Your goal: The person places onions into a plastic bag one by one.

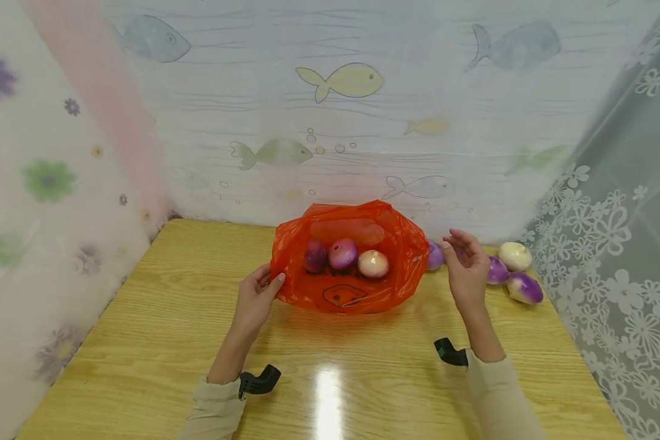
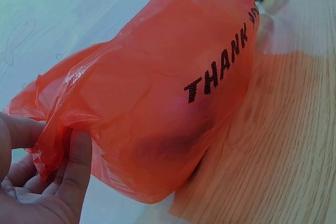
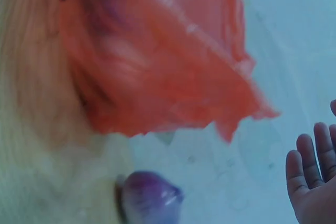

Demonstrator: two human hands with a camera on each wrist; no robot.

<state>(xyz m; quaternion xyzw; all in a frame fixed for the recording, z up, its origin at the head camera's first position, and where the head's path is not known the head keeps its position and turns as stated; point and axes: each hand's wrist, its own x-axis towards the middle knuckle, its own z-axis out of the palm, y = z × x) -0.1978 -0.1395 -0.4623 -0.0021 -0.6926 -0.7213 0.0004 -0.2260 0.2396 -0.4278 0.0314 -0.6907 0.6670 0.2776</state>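
The thin, red, see-through plastic bag (image 1: pixel 330 282) sits on the table (image 1: pixel 198 342) between the hands, wide mouth running crosswise, its left rim pinched by the left hand (image 1: pixel 257 296), while the right hand (image 1: pixel 469 269), empty, fingers extended, stands apart, nearer a round purple vegetable (image 1: pixel 434 255).

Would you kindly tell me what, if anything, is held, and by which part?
The left grip pinches the red plastic bag by its left edge; the right grip holds nothing.

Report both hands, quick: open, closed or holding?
Left hand: closed, pinching the red bag at its edge.
Right hand: open, holding nothing.
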